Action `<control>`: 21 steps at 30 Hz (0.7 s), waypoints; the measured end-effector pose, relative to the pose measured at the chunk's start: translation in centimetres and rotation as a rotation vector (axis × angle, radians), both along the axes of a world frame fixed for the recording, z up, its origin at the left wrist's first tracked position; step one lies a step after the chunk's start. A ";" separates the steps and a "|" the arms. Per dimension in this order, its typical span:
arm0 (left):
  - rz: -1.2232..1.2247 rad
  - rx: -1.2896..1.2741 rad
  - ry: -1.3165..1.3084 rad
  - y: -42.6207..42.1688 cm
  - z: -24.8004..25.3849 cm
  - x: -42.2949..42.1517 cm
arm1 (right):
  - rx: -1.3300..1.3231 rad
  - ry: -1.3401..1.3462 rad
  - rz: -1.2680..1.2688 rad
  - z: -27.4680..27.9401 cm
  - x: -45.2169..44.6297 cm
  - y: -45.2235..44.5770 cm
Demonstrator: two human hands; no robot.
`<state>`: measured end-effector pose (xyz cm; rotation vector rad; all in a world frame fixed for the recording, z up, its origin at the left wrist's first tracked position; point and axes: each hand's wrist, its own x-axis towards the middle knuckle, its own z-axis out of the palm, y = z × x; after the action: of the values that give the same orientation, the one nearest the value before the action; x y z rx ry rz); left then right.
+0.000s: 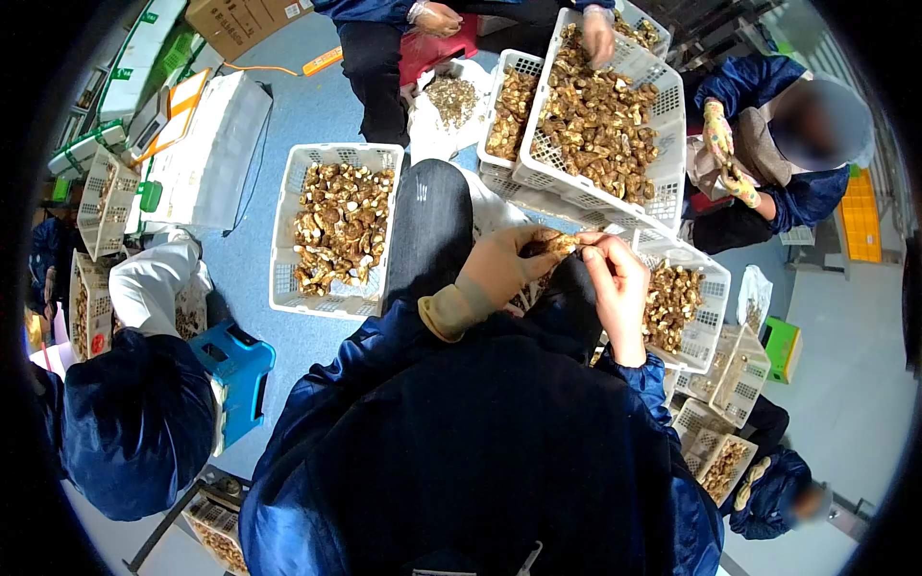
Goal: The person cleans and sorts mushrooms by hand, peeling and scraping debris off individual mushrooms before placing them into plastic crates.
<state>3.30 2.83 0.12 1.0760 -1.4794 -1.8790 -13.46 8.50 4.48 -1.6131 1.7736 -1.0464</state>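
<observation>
My left hand (490, 274), in a beige rubber glove, is closed round a small brown mushroom (560, 245) above my lap. The bare thumb and fingers of my right hand (619, 285) pinch the other end of that mushroom. Whether a small tool sits in the right fingers is too small to tell. To the left on the floor is a white basket (288, 278) of brown mushrooms (341, 226) with pale cut stems. Beside my right hand stands another white basket (715, 331) of mushrooms (670, 302).
Stacked white crates (667, 197) heaped with mushrooms stand ahead right. A white bag (461, 72) of trimmings lies ahead. Several co-workers in blue sit around, one (749, 144) at right wearing patterned gloves. A blue stool (245, 374) and white box (221, 144) are at left.
</observation>
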 end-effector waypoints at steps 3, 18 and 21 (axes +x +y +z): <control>0.025 -0.164 -0.057 0.1 0.6 0.1 | -0.030 -0.174 -0.085 -0.6 0.1 -0.1; 0.136 -0.739 -0.271 0.5 0.5 0.3 | 0.062 -0.627 -0.063 -2.9 -0.3 -0.9; 0.136 -0.788 -0.296 0.3 0.4 0.6 | 0.078 -0.844 -0.108 -2.7 0.1 -0.9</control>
<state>3.88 3.12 0.49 1.0304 -1.9966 -0.9012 -13.36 7.56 1.82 -0.8199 1.2908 -1.4086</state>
